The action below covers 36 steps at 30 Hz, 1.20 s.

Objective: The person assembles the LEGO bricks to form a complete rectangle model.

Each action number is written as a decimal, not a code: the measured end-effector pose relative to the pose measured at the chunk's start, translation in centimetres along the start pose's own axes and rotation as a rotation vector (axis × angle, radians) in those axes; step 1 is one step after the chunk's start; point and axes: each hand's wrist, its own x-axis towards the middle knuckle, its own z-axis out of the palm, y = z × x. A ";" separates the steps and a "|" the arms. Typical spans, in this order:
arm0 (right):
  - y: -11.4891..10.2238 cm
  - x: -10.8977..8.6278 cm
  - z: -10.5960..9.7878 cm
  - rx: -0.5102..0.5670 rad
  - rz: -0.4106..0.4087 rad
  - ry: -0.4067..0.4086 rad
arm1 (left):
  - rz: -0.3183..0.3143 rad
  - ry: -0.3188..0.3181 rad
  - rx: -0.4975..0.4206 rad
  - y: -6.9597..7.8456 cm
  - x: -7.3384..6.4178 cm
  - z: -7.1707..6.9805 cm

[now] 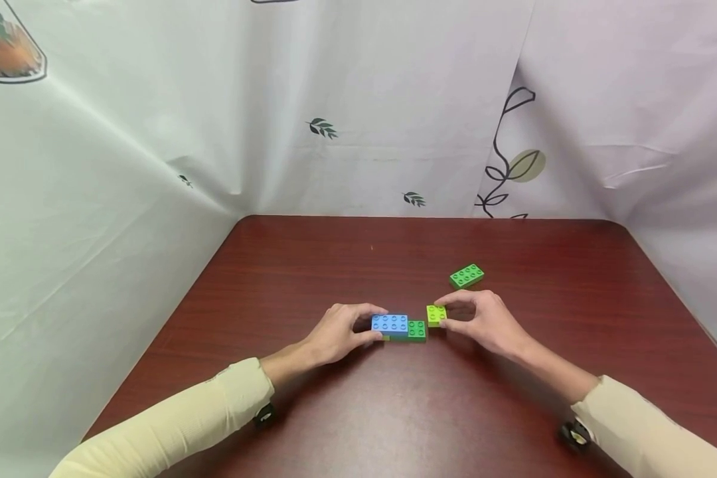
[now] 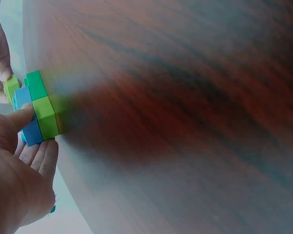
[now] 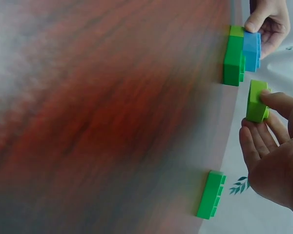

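A blue toy brick (image 1: 390, 324) sits on top of a green brick (image 1: 417, 330) and a lime-green brick (image 2: 47, 118), bridging the two. My left hand (image 1: 338, 333) grips the blue brick at its left end between thumb and fingers. Just right of this stack, my right hand (image 1: 484, 320) pinches a second lime brick (image 3: 257, 101) with thumb and fingertips. In the right wrist view that brick is held off the table, with a small gap between it and the stack.
Another green brick (image 1: 467, 275) lies loose on the dark red wooden table (image 1: 311, 259), behind my right hand. White patterned cloth (image 1: 370, 99) hangs at the back and sides of the table.
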 end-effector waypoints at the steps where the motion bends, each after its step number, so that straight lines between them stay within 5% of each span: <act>1: 0.1 -0.1 0.1 -0.001 0.001 -0.004 | -0.004 -0.001 -0.002 0.0 0.0 0.0; 36: 1.2 -0.6 2.1 -0.085 -0.021 -0.008 | -0.002 0.002 -0.009 -0.2 0.0 0.0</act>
